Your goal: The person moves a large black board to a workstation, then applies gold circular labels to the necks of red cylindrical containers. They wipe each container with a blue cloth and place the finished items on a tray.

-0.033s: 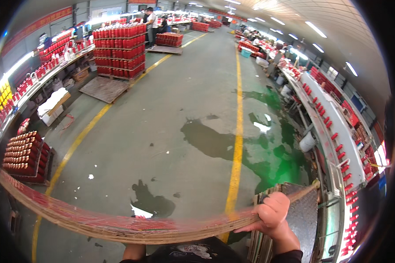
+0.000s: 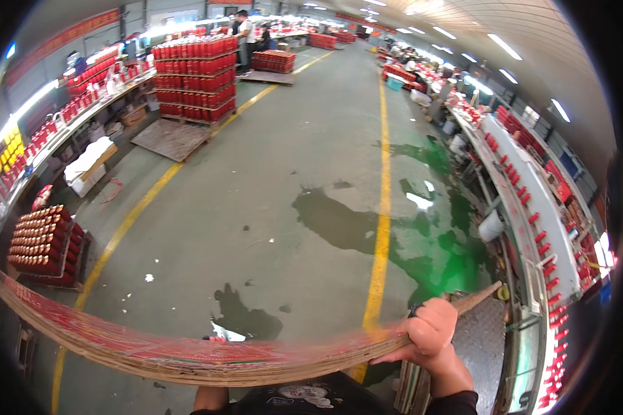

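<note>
A wide stack of thin wooden boards [image 2: 256, 370], with red, scuffed faces, spans the near view in front of my body. My right hand [image 2: 432, 330] is closed around its right part, knuckles up and thumb under the edge. My left hand [image 2: 218, 339] grips the stack further left; only fingertips show beyond the far edge, and the boards hide the rest. The stack's right end tapers over a dark metal-looking plate [image 2: 488, 339]. More boards [image 2: 410, 389] stand on edge below my right hand.
Yellow lines [image 2: 381, 242] run along the wet grey floor. A loaded pallet of red bottle-like containers [image 2: 45, 242] stands left, a taller stack [image 2: 195, 79] beyond it. A conveyor line [image 2: 526, 207] with red pieces and a white bucket [image 2: 490, 227] borders the right. People [image 2: 244, 41] stand far off.
The background has shifted slightly right in the view. Both hands keep their hold on the boards, and less of the upright boards below my right hand shows now.
</note>
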Motion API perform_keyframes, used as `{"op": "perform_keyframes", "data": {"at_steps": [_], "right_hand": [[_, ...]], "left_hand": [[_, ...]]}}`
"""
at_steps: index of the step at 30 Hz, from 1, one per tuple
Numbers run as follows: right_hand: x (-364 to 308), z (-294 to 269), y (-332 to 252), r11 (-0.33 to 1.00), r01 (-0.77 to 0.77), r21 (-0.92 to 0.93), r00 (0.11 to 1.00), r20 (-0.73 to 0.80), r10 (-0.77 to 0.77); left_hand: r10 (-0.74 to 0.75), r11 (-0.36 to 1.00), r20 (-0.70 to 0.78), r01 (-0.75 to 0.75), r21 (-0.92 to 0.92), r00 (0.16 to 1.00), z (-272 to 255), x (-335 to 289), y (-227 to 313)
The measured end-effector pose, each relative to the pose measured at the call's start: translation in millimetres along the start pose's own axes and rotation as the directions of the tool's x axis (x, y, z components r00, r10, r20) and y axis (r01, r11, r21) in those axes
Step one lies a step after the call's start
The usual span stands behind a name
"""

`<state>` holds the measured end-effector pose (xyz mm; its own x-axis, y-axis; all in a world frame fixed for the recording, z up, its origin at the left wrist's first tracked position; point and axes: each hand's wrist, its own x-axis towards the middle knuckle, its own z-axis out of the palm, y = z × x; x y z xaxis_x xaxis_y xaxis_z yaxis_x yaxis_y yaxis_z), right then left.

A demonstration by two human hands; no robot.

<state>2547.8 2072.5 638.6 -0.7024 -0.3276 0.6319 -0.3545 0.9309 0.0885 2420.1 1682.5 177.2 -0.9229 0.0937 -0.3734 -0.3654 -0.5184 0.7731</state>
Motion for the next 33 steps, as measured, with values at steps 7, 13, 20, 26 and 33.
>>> {"op": "perform_keyframes", "data": {"at_steps": [7,13,20,26,33], "right_hand": [[185.5,142.7,58.4,0.931,0.139,0.337,0.956,-0.290,-0.038],[382.1,288.9,43.0,0.699,0.398,0.593,0.888,-0.439,-0.133],[537.1,451.6,-77.8,0.446,0.584,0.678,0.811,-0.476,-0.340],[670.2,528.5,-212.9,0.305,0.623,0.720,0.759,-0.464,-0.456],[773.5,577.8,-297.4,0.254,0.603,0.756,0.772,-0.471,-0.427]], "left_hand": [[0.387,0.920,-0.374,-0.383,0.088,0.843,-43.8,44.0,221.4],[0.462,0.881,-0.569,-0.425,0.207,0.680,-31.7,115.5,356.7],[0.350,0.934,-0.637,-0.309,0.180,0.687,-56.6,273.5,410.4],[0.295,0.951,-0.666,-0.280,0.133,0.685,-136.8,359.5,483.3],[0.288,0.947,-0.757,-0.293,0.134,0.586,-218.3,399.2,556.7]]}}
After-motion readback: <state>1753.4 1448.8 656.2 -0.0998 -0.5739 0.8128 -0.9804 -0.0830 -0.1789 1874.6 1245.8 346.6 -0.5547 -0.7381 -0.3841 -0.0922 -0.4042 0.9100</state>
